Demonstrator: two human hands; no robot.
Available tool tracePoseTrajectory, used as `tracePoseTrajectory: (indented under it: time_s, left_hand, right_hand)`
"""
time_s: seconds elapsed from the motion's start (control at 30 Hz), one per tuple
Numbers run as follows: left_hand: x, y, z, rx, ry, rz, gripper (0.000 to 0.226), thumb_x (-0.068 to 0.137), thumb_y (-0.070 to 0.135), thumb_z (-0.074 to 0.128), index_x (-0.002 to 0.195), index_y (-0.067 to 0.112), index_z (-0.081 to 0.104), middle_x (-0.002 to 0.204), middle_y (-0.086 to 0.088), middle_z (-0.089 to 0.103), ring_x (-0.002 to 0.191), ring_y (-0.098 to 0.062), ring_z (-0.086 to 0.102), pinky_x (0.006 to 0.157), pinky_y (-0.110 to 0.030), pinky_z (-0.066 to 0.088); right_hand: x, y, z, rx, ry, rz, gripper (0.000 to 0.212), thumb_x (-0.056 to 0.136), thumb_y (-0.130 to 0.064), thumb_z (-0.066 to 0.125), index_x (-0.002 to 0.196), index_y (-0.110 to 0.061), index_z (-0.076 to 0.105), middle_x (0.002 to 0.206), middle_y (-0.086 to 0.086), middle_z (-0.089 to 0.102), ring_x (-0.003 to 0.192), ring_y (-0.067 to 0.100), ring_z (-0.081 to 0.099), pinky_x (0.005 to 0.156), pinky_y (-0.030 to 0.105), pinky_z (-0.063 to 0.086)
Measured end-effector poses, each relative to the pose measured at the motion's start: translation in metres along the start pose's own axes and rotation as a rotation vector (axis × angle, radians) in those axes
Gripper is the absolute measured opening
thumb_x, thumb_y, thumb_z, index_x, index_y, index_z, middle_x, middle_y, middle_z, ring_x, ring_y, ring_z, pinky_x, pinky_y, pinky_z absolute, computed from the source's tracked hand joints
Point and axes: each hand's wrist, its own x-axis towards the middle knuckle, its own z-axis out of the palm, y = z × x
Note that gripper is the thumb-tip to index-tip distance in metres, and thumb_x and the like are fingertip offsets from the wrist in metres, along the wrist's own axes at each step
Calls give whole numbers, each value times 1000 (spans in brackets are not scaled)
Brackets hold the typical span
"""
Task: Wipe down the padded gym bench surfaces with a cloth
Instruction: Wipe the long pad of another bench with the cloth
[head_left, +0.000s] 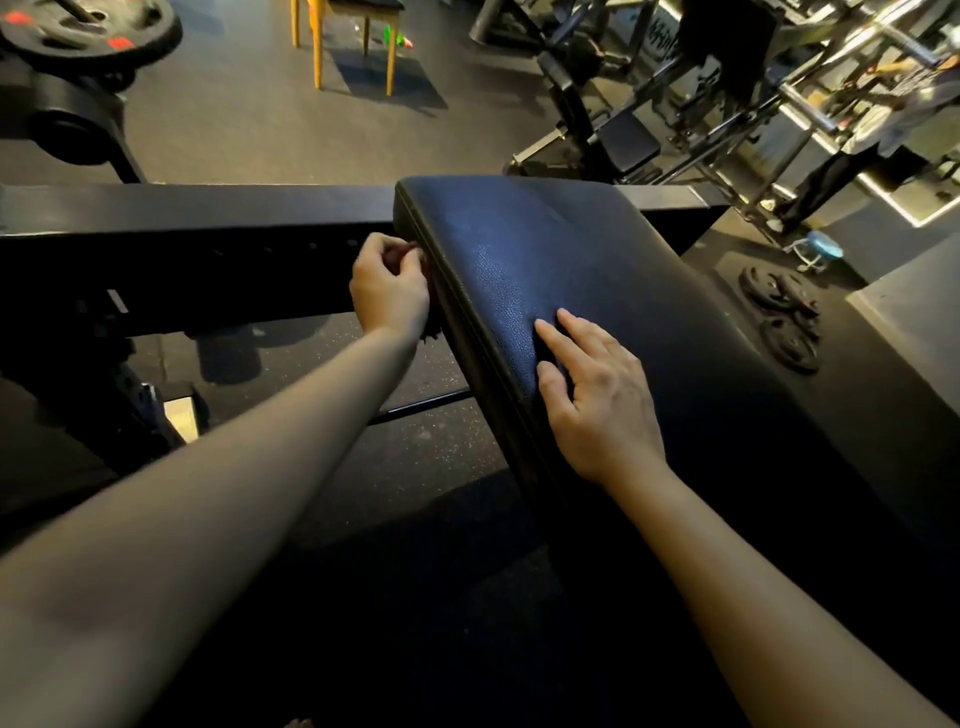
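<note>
A black padded bench pad (597, 249) slopes across the middle of the view, its leather grain catching the light. My left hand (388, 286) is curled against the pad's left side edge and grips a dark cloth (430, 332), of which only a small scrap shows below the palm. My right hand (597, 395) lies flat on top of the pad with straight fingers, near its left edge.
A black machine frame beam (182, 249) runs across behind my left hand. Weight plates (784, 322) lie on the floor at the right, near a small blue stool (823, 247). A wooden chair (353, 47) stands at the back, racks (727, 104) at the upper right, where a person stands.
</note>
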Motion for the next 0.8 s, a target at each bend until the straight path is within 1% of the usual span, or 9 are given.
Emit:
tracePoseTrajectory:
  time_s: [0.1, 0.23, 0.33, 0.4, 0.47, 0.57, 0.67, 0.73, 0.8]
  left_hand:
    - [-22, -7, -1, -46, -51, -33, 11, 96, 14, 65, 90, 22, 61, 81, 8, 62, 77, -9, 61, 76, -32, 54]
    - [-93, -20, -17, -108, -238, 51, 18, 97, 3, 63, 89, 20, 61, 80, 3, 63, 73, -6, 60, 70, -27, 52]
    - [-40, -9, -5, -1, -106, 58, 8, 97, 9, 63, 95, 16, 62, 83, 6, 62, 77, -7, 58, 72, -22, 52]
    - [7, -2, 3, -3, -21, -16, 3, 98, 15, 63, 95, 17, 62, 86, 6, 63, 80, -8, 60, 82, -30, 55]
    - [13, -1, 6, -43, -3, -36, 4, 98, 15, 62, 95, 17, 62, 86, 6, 63, 80, -8, 60, 82, -34, 56]
    - [-41, -18, 0, -107, -107, -19, 12, 97, 10, 63, 92, 20, 61, 82, 4, 63, 76, -8, 59, 76, -30, 51]
    - [-80, -32, -10, -116, -217, 20, 13, 94, 14, 64, 87, 25, 61, 82, -1, 67, 76, -13, 62, 75, -30, 53]
    - [-52, -23, 0, -72, -118, 30, 14, 96, 9, 63, 89, 21, 61, 80, 4, 63, 74, -9, 58, 71, -21, 50]
    - [-4, -10, 10, -10, -10, -5, 8, 98, 11, 61, 94, 17, 60, 83, 4, 61, 78, -11, 57, 71, -21, 47]
  right_hand:
    - [0, 0, -1, -6, -8, 5, 54, 98, -43, 37, 149, -29, 50, 159, 0, 42, 148, 18, 33, 123, 40, 23]
    - [0, -1, -2, -4, -18, 13, 55, 98, -43, 36, 150, -29, 49, 160, 1, 41, 148, 19, 33, 123, 42, 23]
    - [0, 0, -2, -10, -22, 9, 55, 98, -43, 35, 150, -30, 48, 160, 0, 40, 149, 18, 32, 123, 41, 22]
    - [1, 1, -1, -4, -13, 8, 55, 98, -43, 36, 150, -30, 48, 160, -1, 40, 149, 16, 32, 123, 41, 22]
    - [0, 1, -1, 6, 0, 6, 54, 98, -43, 37, 149, -30, 50, 159, -2, 41, 148, 16, 33, 123, 42, 24]
    - [1, 1, 1, 2, 8, 5, 53, 98, -42, 38, 148, -31, 50, 159, -2, 42, 148, 16, 34, 122, 44, 26]
    - [0, 0, 1, -3, 8, 5, 53, 98, -42, 39, 148, -30, 50, 159, -1, 42, 148, 17, 34, 121, 45, 26]
    - [0, 0, 0, -1, 12, 5, 53, 98, -42, 39, 148, -29, 51, 158, -1, 43, 147, 18, 35, 121, 45, 26]
    - [0, 0, 0, -1, 4, 9, 53, 98, -42, 38, 148, -30, 50, 159, -1, 42, 148, 16, 34, 122, 44, 25]
